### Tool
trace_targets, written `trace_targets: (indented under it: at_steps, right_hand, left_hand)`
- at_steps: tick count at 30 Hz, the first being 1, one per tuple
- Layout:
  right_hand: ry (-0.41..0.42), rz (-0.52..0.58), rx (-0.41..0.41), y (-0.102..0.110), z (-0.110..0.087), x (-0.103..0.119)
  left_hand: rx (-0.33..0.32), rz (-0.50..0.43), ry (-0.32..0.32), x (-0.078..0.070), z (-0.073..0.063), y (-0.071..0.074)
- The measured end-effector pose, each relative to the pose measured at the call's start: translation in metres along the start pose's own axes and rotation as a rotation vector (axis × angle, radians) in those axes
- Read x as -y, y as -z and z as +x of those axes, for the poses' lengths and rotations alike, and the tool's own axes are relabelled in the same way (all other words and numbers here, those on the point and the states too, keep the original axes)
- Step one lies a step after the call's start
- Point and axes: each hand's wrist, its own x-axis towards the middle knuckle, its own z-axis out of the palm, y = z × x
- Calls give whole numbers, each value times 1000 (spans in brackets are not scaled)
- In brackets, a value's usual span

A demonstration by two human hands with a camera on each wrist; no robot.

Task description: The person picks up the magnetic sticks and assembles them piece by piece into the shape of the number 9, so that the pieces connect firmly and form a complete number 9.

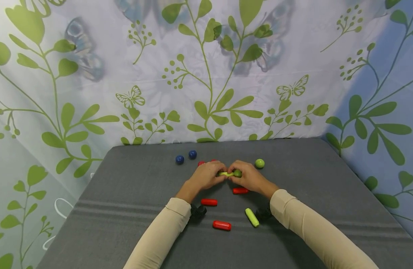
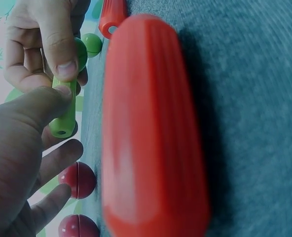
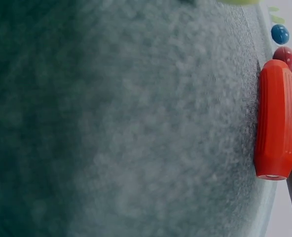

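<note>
While the left hand point(image 1: 206, 175) pinches the green rod point(image 1: 225, 174) and the right hand point(image 1: 248, 176) pinches the green ball point(image 1: 237, 173) against its end above mid-mat, a crooked push could pop that ball loose and send it rolling

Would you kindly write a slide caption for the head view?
Left hand and right hand hold a green plastic rod and green ball together above the grey mat.

Setting: staged recording corner. A grey cloth-covered tabletop point(image 1: 125, 209) is enclosed at 9, 12 and 3 o'clock by leaf-and-butterfly printed curtains point(image 1: 226, 74).
</note>
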Motion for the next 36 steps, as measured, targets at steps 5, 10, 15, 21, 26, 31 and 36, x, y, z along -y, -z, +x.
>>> trace_targets:
  at_steps: [5,10,15,21,26,31,36]
  right_hand:
    - [1,-4,-1,0,0,0]
    - [17,-4,-25,3,0,-1]
    - [-2,-18,-51,7,0,-1]
    - [-15,-2,-42,9,0,1]
    - [-9,-2,-48,8,1,0]
    - [3,5,-54,6,2,-1]
    - [-12,15,-42,6,3,1]
  left_hand:
    - [-2,-8,6,-1,-1,1]
    - [14,-12,49,0,-3,0]
    - [22,-14,106,4,-8,0]
    - [-27,-29,124,11,-15,4]
    - [-102,-12,148,18,-23,10]
    - [-109,1,127,20,-27,13]
    - [-95,2,131,22,-28,13]
